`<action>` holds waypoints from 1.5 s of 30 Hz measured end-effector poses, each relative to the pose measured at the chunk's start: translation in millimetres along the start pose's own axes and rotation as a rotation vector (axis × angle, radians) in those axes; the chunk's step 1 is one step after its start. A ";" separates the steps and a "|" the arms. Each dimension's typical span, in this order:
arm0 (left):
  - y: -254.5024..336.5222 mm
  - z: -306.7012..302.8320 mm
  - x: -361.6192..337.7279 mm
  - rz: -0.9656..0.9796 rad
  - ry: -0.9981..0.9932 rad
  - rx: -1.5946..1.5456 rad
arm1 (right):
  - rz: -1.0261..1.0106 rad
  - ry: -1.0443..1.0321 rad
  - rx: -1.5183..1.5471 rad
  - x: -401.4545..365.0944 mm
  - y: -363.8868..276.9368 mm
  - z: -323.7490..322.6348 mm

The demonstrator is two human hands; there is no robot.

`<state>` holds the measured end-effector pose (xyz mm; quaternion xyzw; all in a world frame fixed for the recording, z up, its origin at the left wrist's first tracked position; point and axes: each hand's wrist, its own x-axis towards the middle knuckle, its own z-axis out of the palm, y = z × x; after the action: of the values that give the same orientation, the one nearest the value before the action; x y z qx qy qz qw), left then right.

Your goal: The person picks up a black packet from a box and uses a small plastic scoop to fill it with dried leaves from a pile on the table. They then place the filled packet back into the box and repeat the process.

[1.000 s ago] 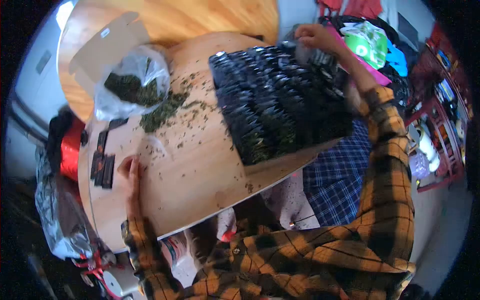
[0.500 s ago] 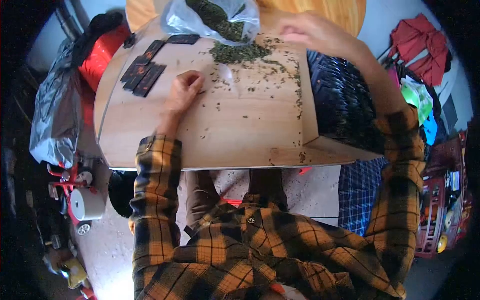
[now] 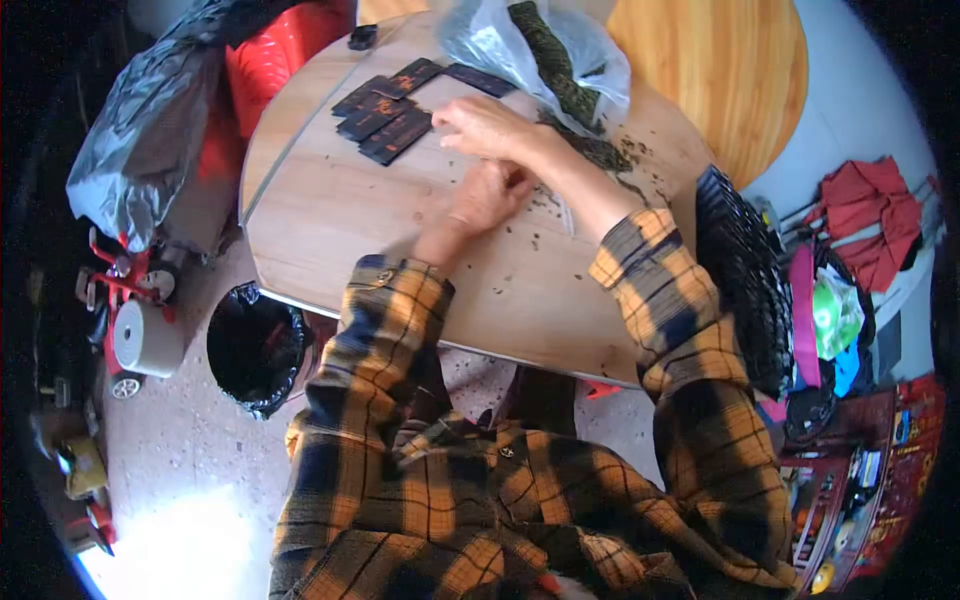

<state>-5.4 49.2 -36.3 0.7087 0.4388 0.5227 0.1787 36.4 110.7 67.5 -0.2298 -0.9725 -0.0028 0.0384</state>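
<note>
Several black packets with orange print (image 3: 392, 137) lie overlapping at the upper left of the wooden table. My right hand (image 3: 487, 130) reaches across to their right edge, its fingertips beside the nearest packet; whether it pinches anything is hidden. Just below it, my left hand (image 3: 487, 197) rests on the tabletop with fingers curled; what they hold, if anything, is too small to make out. A clear plastic bag (image 3: 480, 35) of dried green leaves (image 3: 556, 65) lies open at the top, with loose leaves (image 3: 600, 153) spilled below it.
A black woven basket (image 3: 738, 270) stands against the table's right side. On the floor at the left are a lined bin (image 3: 257, 345) and a white roll (image 3: 148, 338). A round wooden surface (image 3: 715, 80) adjoins the table (image 3: 340, 215) at the back.
My right hand has moved from right of the bag leftward to the packets, crossing above my left hand. The whole view has swung, so the table appears turned and the bin shows more.
</note>
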 end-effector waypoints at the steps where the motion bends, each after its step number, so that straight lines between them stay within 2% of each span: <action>1: 7.8 -3.2 -0.2 -0.075 -0.083 0.058 | -0.017 -0.004 0.001 10.4 -2.8 11.5; 2: 14.7 -7.2 0.0 -0.152 -0.168 0.113 | -0.077 0.088 0.008 19.3 -6.1 23.9; 3: 17.1 -11.3 0.1 -0.162 -0.157 0.116 | -0.136 0.179 0.017 27.7 -10.5 32.3; 5: 18.9 -14.8 0.1 -0.088 -0.345 0.058 | -0.136 0.147 0.009 42.3 -21.5 38.7; 6: 1.0 5.8 -0.9 0.027 -0.177 -0.091 | -0.018 0.070 -0.013 48.1 -28.8 37.7; 7: -27.9 19.5 -9.3 0.020 -0.173 -0.089 | 0.101 -0.006 -0.036 52.7 -35.5 37.2; 8: -55.8 30.9 -18.4 -0.006 -0.210 -0.195 | 0.095 -0.008 -0.033 56.0 -40.6 38.9; 10: -56.8 27.3 -22.0 -0.023 -0.242 -0.287 | 0.233 0.022 -0.063 61.8 -46.1 45.3; 14: -35.8 19.7 -16.0 0.018 -0.218 -0.172 | 0.258 0.017 -0.022 67.3 -47.1 60.2; 17: -23.8 13.4 -13.6 0.044 -0.213 -0.155 | 0.200 0.047 -0.054 60.3 -48.8 50.9; 19: -16.3 8.0 -9.7 0.058 -0.210 -0.153 | 0.248 -0.100 -0.033 54.6 -55.9 41.9; 22: -7.7 -1.2 -6.1 0.045 -0.327 -0.161 | 0.199 -0.008 -0.024 46.3 -57.3 43.9; 24: -1.6 -3.8 -9.7 0.130 -0.218 -0.182 | 0.184 -0.012 -0.035 37.2 -57.0 40.7; 27: -19.8 20.2 -4.9 0.164 -0.157 -0.119 | 0.141 0.010 -0.051 33.1 -49.6 45.5; 28: -21.3 19.8 -6.7 0.173 -0.161 -0.118 | 0.151 -0.022 -0.063 31.9 -47.0 46.1; 30: -19.9 13.3 -15.6 0.040 -0.287 0.340 | 0.165 -0.050 -0.078 28.2 -43.2 43.0; 33: -5.2 8.1 -10.2 0.060 -0.232 0.249 | 0.197 -0.041 -0.071 17.3 -37.2 30.9; 35: 7.5 0.4 -5.7 0.073 -0.181 0.159 | 0.408 0.173 0.081 10.8 -19.6 20.4; 37: 18.9 -3.9 -2.1 0.088 -0.163 0.110 | 0.141 0.265 -0.261 -9.3 12.6 -0.1; 39: 29.9 -7.4 -0.5 0.070 -0.047 -0.059 | 0.414 0.432 -0.112 -48.7 14.2 -23.9; 40: 33.5 -8.6 -1.2 -0.019 0.022 0.040 | 0.548 0.507 0.094 -62.2 23.7 -22.5; 41: 35.3 -12.2 1.0 -0.007 0.006 0.034 | 0.680 0.583 0.304 -76.2 32.6 -18.2; 42: 37.5 -17.7 3.5 -0.061 0.074 0.072 | 0.750 0.534 0.524 -91.1 39.2 -15.7; 43: 36.8 -19.7 4.9 -0.117 0.142 0.110 | 0.767 0.543 0.524 -104.4 37.3 -14.1; 44: 34.5 -18.8 6.6 -0.113 0.126 0.107 | 0.740 0.556 0.737 -118.8 32.6 -8.6; 45: 32.0 -18.2 8.6 0.008 0.197 0.184 | 0.702 0.567 0.952 -129.8 28.3 -3.6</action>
<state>-7.2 34.8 -1.5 0.6692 0.4974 0.5481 0.0668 165.1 78.0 60.9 -0.4817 -0.6868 0.3803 0.3895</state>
